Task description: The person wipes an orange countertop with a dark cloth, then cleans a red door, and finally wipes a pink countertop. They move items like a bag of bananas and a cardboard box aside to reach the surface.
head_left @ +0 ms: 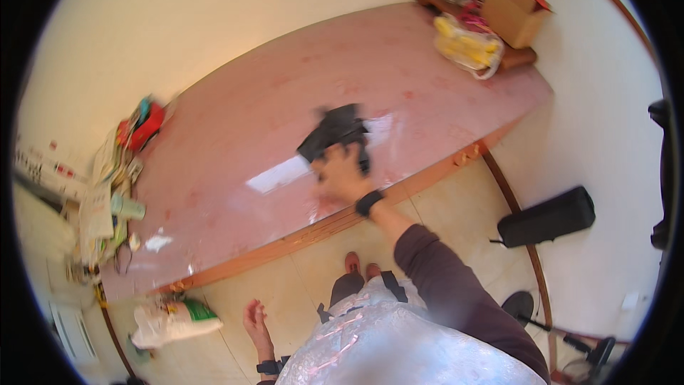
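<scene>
My right hand (342,174), wearing a black wristband, lies spread on a dark crumpled cloth (336,131) on the glossy pink tabletop (256,107). Motion blurs the hand and the cloth, so whether the fingers grip it cannot be told. Low at the left, my left hand (255,315) hangs over the floor, away from the table, its fingers loosely bent and nothing seen in it.
A cardboard box (513,10) and a clear bag with yellow contents (467,45) stand at the table's far right. Papers, a red item (144,125) and a pale green bottle (128,207) crowd its left end. A black case (548,216) lies right of the table.
</scene>
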The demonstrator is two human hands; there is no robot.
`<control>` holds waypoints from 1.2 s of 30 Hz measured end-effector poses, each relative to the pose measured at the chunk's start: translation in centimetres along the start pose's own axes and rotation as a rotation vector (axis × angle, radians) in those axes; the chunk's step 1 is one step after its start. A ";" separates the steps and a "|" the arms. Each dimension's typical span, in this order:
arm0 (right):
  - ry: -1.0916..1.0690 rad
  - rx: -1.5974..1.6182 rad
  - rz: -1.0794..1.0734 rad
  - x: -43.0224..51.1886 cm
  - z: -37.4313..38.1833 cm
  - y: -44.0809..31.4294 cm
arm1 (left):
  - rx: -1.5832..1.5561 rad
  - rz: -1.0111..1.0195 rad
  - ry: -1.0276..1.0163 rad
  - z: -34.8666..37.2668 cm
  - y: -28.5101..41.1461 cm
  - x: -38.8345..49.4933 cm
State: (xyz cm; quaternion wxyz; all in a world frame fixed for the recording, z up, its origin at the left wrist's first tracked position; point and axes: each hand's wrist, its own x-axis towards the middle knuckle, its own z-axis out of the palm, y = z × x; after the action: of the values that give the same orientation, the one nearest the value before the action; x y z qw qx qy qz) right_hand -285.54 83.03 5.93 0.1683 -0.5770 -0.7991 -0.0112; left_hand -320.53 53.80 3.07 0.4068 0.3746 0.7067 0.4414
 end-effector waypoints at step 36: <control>0.203 0.056 0.273 1.5 -7.5 43.0 | 0.764 0.640 0.206 35.7 12.6 11.2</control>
State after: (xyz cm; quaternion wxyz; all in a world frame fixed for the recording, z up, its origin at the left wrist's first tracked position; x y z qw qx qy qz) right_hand -244.22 97.13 5.84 0.2641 -0.6713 -0.6921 -0.0242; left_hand -290.36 79.33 2.08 0.0136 0.6490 0.7039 0.2885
